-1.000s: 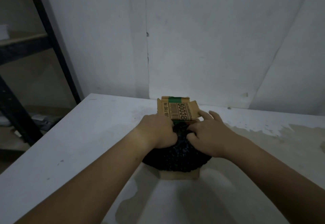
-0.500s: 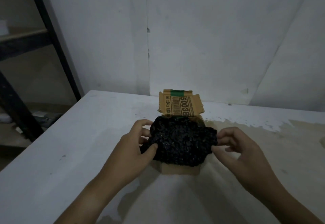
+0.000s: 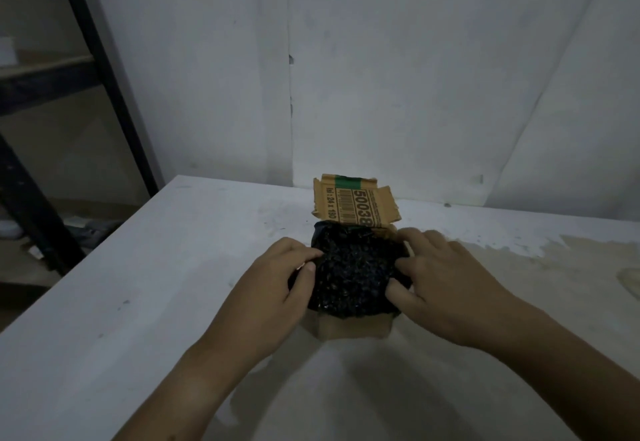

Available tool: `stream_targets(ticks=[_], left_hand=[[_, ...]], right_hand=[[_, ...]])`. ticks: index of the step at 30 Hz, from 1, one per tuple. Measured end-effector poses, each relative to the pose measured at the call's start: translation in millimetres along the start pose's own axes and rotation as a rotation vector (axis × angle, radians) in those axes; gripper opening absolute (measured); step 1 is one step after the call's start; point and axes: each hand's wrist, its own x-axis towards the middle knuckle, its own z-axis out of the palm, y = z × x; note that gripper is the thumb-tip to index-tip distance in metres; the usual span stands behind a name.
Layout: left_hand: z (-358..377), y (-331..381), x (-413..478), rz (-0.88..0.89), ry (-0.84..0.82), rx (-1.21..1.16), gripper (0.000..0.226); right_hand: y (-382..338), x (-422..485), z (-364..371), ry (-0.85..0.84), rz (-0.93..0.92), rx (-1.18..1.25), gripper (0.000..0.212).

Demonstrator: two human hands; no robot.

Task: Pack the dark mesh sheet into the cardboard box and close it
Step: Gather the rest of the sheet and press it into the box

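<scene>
The dark mesh sheet bulges, crumpled, above the cardboard box. Left hand and right hand — each grip clamped on its edge

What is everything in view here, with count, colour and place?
cardboard box: one, brown, on the table's far middle.
lid flap: one, brown with black print and green stripe, upright behind the box.
dark mesh sheet: one, black, bunched over the box opening, bulging past its rim.
table: one, white, worn tan patch at right.
shelf frame: one, black, left of the table.
wall: one, white, behind the table.
left hand grip: one, curled round the sheet's left side.
right hand grip: one, curled round the sheet's right side.
</scene>
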Motion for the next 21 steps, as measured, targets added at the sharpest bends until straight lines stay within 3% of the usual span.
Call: stream_targets(ticks=[6,9,14,16,21], left_hand=[[-3,10,6,0.108,-0.066,0.323,0.028],[-5,19,15,0.175,-0.143,0.528,0.031],[0,28,29,0.114,-0.242,0.620,0.038],[7,32,37,0.080,-0.274,0.684,0.034],[19,26,53,-0.031,-0.367,0.796,0.052]], right_hand=[[-3,-1,-2,0.159,-0.066,0.020,0.037],[-5,-4,-5,0.133,-0.070,-0.033,0.042],[-14,-6,2,0.076,-0.053,-0.100,0.063],[-18,-1,3,0.034,-0.062,-0.103,0.065],[-15,-4,7,0.031,-0.037,-0.031,0.064]])
